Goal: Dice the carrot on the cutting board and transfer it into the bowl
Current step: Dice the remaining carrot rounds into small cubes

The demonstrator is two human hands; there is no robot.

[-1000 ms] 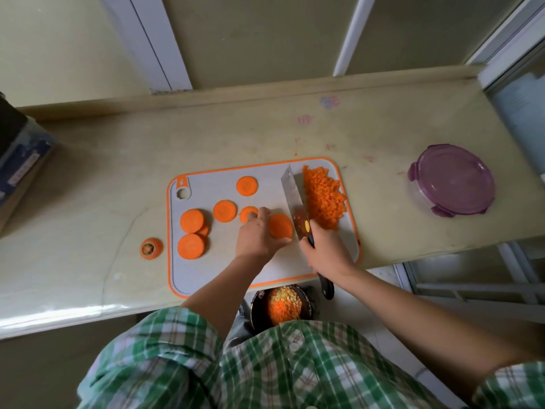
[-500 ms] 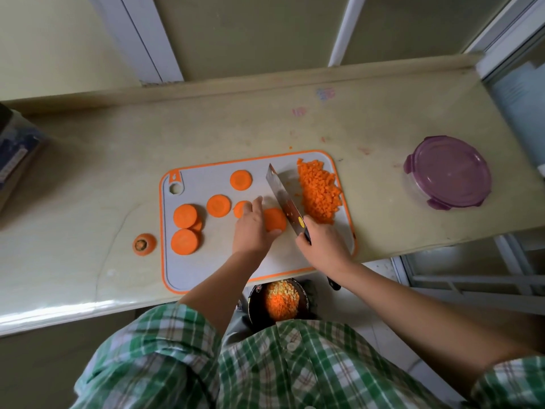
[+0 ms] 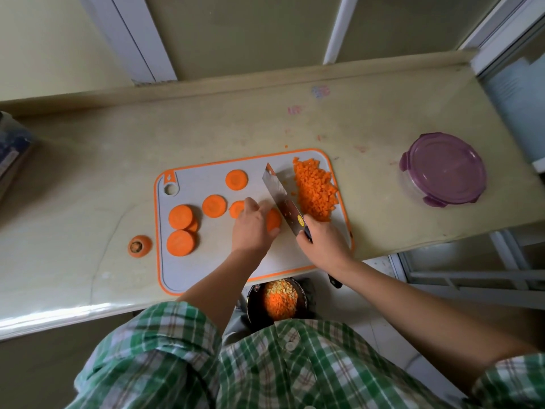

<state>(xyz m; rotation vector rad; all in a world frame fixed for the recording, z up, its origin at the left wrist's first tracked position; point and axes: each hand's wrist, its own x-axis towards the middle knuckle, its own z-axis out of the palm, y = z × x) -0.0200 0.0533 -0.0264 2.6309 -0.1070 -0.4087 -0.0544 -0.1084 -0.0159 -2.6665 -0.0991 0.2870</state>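
Note:
A grey cutting board with an orange rim lies on the counter. Several round carrot slices lie on its left half and a heap of diced carrot fills its right end. My left hand holds one carrot slice down with curled fingers at the board's middle. My right hand grips the handle of a cleaver, whose blade stands just right of that slice. Below the counter's front edge sits a dark bowl with diced carrot in it.
A carrot top end lies on the counter left of the board. A purple-lidded round container stands at the right. A dark object sits at the far left edge. A raised ledge runs along the counter's back.
The cleaver's blade has tilted and shifted left, closer to the slice under my left hand. The view has dipped slightly.

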